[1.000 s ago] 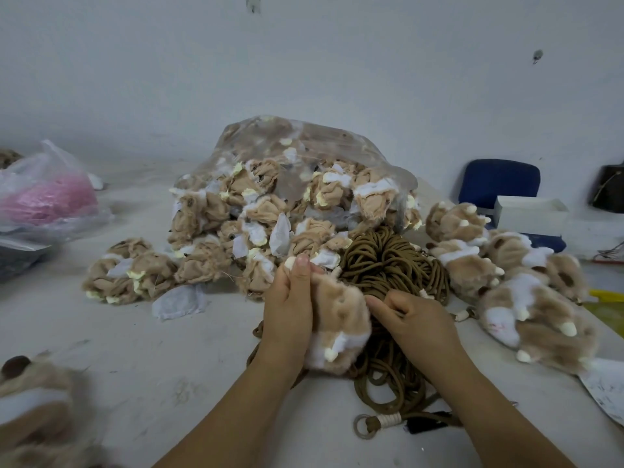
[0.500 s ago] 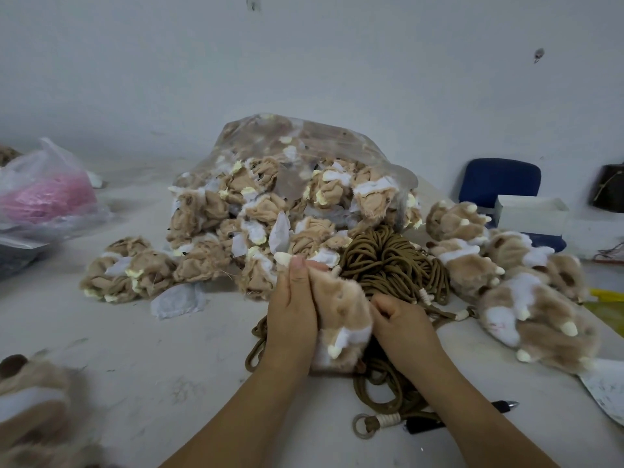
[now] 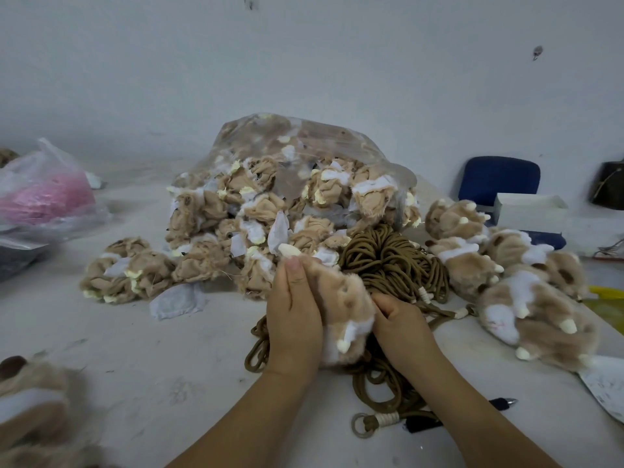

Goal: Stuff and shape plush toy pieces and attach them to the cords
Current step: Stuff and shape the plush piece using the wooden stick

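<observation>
**Q:** What is each hand doing?

**A:** My left hand (image 3: 293, 319) lies with its fingers straight along the left side of the plush piece (image 3: 344, 309) and presses against it. I cannot see the thumb. My right hand (image 3: 401, 322) has its fingers curled into the right side of the piece and grips it.

**Q:** Where is the piece?

**A:** It is held between both hands, above the near loops of the brown cords (image 3: 388, 261), which lie coiled on the surface (image 3: 135, 366). It has tan fur, a white patch and cream claws. One claw stands just above my left fingertips. A cord end with a ring (image 3: 363, 425) and pale binding lies nearest me, beside a black pen (image 3: 503, 401).

**Q:** What lies around it?

**A:** Behind the cords, a clear bag (image 3: 304, 146) spills limp, unstuffed pieces (image 3: 202, 261). To the right is a heap of stuffed pieces (image 3: 506, 275). At far left is a bag with pink contents (image 3: 44, 194). In the lower left corner is another furry piece (image 3: 30, 410), blurred. Past the right edge of the surface are a blue chair (image 3: 496, 180) and a white box (image 3: 530, 211).
</observation>
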Demonstrator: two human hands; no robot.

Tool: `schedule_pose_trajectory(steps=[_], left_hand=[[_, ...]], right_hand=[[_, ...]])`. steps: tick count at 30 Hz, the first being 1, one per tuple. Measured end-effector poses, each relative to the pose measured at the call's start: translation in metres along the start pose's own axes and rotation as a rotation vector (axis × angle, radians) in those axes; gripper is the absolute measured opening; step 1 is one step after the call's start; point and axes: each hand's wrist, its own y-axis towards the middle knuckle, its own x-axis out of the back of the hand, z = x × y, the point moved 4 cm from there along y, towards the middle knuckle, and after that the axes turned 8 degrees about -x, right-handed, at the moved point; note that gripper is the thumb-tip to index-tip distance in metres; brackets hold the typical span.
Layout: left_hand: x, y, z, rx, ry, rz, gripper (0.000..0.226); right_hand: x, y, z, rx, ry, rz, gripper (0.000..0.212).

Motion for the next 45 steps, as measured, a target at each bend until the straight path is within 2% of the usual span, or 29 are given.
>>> schedule_pose_trajectory(steps=[7, 15, 19, 24, 26, 32, 36, 38, 42, 45], left_hand=[[0.001, 0.001, 0.009, -0.006, 0.058, 0.056, 0.03], [0.011, 0.008, 0.014, 0.023, 0.115, -0.011, 0.031], [0.014, 0.01, 0.012, 0.027, 0.092, -0.073, 0.031], [-0.003, 0.001, 0.012, 0.037, 0.094, 0.059, 0.027], [-0.007, -0.001, 0.013, 0.049, 0.094, 0.104, 0.026], [-0.002, 0.002, 0.013, 0.07, 0.059, 0.131, 0.026], [0.005, 0.007, 0.01, 0.061, 0.032, 0.107, 0.026], [0.007, 0.009, 0.008, 0.072, -0.012, 0.093, 0.025], [0.005, 0.011, 0.003, 0.104, -0.103, 0.158, 0.044], [0.0, 0.009, 0.004, 0.185, -0.149, 0.188, 0.048]], right_hand=[[0.002, 0.001, 0.0, 0.018, -0.063, 0.008, 0.044], [0.01, -0.001, 0.003, 0.008, -0.141, -0.001, 0.067], [0.008, 0.0, 0.002, 0.021, -0.168, -0.031, 0.063], [0.0, 0.001, -0.002, -0.009, -0.097, -0.059, 0.037], [0.0, 0.001, -0.003, -0.01, -0.07, -0.062, 0.035], [0.003, 0.001, -0.001, 0.01, -0.07, -0.01, 0.044], [0.017, 0.003, -0.001, 0.01, -0.112, -0.044, 0.062], [0.025, 0.003, -0.002, 0.031, -0.152, -0.072, 0.062], [0.03, 0.006, -0.003, 0.081, -0.176, -0.086, 0.061], [0.02, 0.005, -0.002, 0.053, -0.05, -0.04, 0.063]])
